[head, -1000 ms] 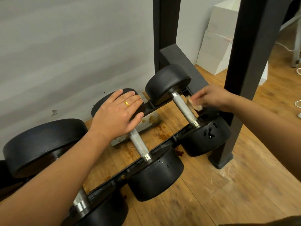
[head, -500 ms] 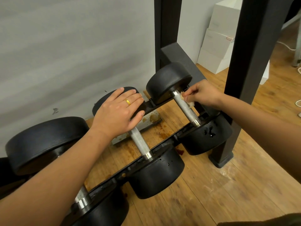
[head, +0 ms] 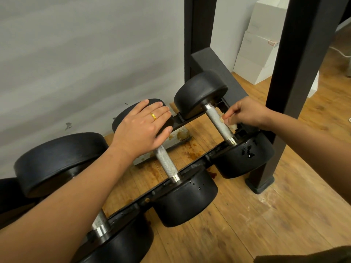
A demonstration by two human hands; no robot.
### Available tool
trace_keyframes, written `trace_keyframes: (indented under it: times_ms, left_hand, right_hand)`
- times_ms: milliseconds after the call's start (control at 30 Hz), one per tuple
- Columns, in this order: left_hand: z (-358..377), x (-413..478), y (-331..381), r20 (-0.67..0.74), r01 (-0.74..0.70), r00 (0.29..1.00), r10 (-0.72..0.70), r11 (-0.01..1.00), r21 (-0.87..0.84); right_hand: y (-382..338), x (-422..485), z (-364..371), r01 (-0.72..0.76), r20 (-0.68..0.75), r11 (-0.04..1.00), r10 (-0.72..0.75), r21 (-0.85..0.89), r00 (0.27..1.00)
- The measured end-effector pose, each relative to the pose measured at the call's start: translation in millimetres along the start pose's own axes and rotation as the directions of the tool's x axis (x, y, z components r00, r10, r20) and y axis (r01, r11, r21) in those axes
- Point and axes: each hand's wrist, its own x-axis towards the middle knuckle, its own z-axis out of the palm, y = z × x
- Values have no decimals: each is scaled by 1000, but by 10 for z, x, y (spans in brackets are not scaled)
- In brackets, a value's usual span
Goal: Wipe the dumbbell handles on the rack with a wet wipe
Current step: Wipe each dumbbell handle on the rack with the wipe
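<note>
Three black dumbbells lie across the low black rack [head: 191, 166]. On the rightmost dumbbell, the knurled steel handle [head: 215, 118] has a stained, crumpled wet wipe [head: 227, 123] pressed against its right side. My right hand [head: 245, 113] pinches that wipe. My left hand [head: 142, 128] rests flat, fingers straight, on the far head of the middle dumbbell, above its handle [head: 166, 164]. My left forearm hides most of the nearest dumbbell's handle [head: 99, 223].
Two black rack uprights [head: 296, 73] rise at the right and back. Brown stains and a soiled pale sheet [head: 176, 138] lie on the wooden floor under the rack. White boxes [head: 258, 44] are stacked at the back right. A grey wall is behind.
My right hand slid the wipe along the rightmost handle, up toward the far head and then back to mid-handle. My left hand stayed on the middle dumbbell.
</note>
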Motion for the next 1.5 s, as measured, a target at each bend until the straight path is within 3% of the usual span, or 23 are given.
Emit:
trace_keyframes:
  times_ms: [167, 433, 500, 667, 833, 933, 1100, 1267, 1500]
  left_hand:
    - [-5, 10, 9, 17, 2, 1000, -2, 1000, -8]
    - [15, 4, 3, -3, -1, 1000, 1, 1000, -9]
    - [20, 2, 5, -6, -1, 1000, 1, 1000, -9]
    - [13, 1, 0, -12, 0, 1000, 0, 1000, -11]
    - [13, 2, 0, -18, 1, 1000, -1, 1000, -10]
    - [25, 0, 1, -28, -2, 1000, 2, 1000, -8]
    - [35, 0, 0, -37, 2, 999, -3, 1000, -8]
    - [28, -1, 7, -42, -1, 999, 1, 1000, -7]
    - [31, 0, 4, -44, -1, 999, 0, 1000, -20]
  right_hand:
    - [-48, 37, 78, 66, -116, 998, -64, 18, 991]
    - [148, -57, -98, -100, 205, 984, 129, -145, 970]
    - [148, -62, -99, -95, 222, 985, 125, -144, 967]
    - [145, -57, -60, -40, 83, 999, 38, 27, 996]
    - [88, -50, -134, -76, 271, 976, 131, -202, 954]
    - [89, -52, -120, -57, 200, 988, 85, -142, 976]
    - [-46, 57, 14, 27, -150, 974, 7, 226, 989]
    - [-183, 260, 192, 102, -284, 992, -78, 70, 956]
    - [-175, 52, -31, 5, 2, 996, -5, -94, 1000]
